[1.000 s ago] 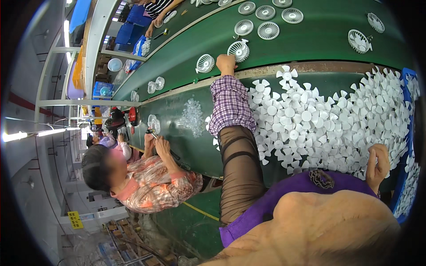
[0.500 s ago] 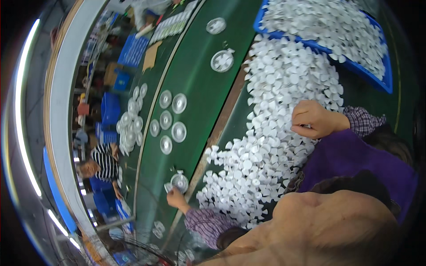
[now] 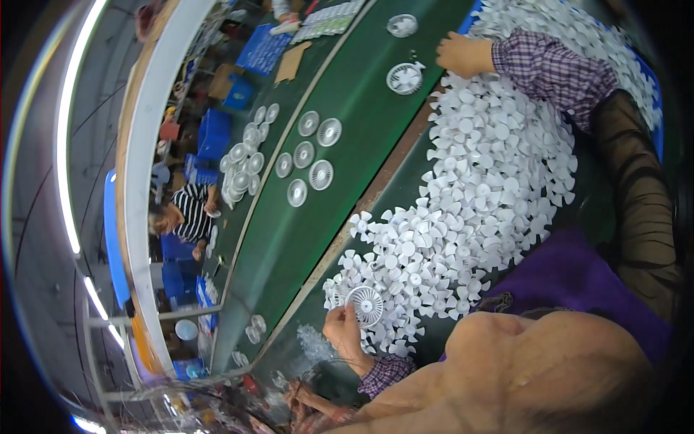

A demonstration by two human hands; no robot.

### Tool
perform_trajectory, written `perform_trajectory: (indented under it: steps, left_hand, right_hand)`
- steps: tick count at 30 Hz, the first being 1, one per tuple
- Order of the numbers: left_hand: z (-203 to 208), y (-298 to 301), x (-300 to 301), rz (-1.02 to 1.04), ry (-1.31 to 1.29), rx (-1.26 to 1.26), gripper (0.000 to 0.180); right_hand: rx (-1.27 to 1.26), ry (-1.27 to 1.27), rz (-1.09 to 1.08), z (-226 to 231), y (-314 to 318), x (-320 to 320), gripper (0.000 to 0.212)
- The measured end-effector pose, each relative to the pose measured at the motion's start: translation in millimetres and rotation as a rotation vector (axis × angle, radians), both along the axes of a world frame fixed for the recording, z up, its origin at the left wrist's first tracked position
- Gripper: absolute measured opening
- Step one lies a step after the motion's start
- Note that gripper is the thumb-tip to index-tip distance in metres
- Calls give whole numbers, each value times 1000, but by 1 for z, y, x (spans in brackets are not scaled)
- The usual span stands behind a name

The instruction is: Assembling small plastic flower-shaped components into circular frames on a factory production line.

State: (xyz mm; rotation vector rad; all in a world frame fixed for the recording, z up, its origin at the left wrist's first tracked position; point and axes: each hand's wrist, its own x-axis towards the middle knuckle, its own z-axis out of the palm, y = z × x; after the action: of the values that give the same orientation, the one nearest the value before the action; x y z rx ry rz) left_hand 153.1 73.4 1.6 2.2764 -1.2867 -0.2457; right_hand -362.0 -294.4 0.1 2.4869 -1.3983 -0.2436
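Observation:
In my left hand [image 3: 343,331] is a white round fan grille [image 3: 365,307], pinched at its rim over the near end of a heap of white fan blades [image 3: 470,173]. Part of another pale ribbed piece shows just beside it. My right hand [image 3: 466,56] reaches across the far part of the heap to the edge of the green conveyor belt [image 3: 361,137]. Its fingers are curled together, and whatever they hold is hidden. Closest to it on the belt lies a round grille with a fan blade in it [image 3: 405,78].
Several loose grilles [image 3: 303,154] lie mid-belt, and another grille [image 3: 402,26] sits farther up. A blue bin [image 3: 656,108] full of blades stands at the far right. Across the belt, a co-worker in a striped shirt [image 3: 194,213] sits by stacked grilles [image 3: 242,166]. Another person's hands [image 3: 307,401] show low down.
My right hand has moved from above the heap out to the belt's edge. My left hand has brought the grille off the belt to the heap. The view has shifted.

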Motion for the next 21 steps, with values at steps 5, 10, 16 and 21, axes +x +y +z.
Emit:
perform_trajectory:
  steps: [5, 10, 16, 21]
  left_hand:
    - [-6, 42, 0, 18, -158, -18, 30]
    - [-23, 45, 11, 59, -89, -3, 30]
    - [-15, 37, -3, 48, -27, 29, 28]
    - [-1, 30, -16, -23, 61, -56, 27]
  right_hand:
    - [98, 194, -53, -22, -18, 17, 21]
    - [224, 270, -4, -13, -10, 23, 29]
    - [286, 49, -13, -13, -32, 32, 44]
    - [392, -82, -37, -16, -25, 31, 53]
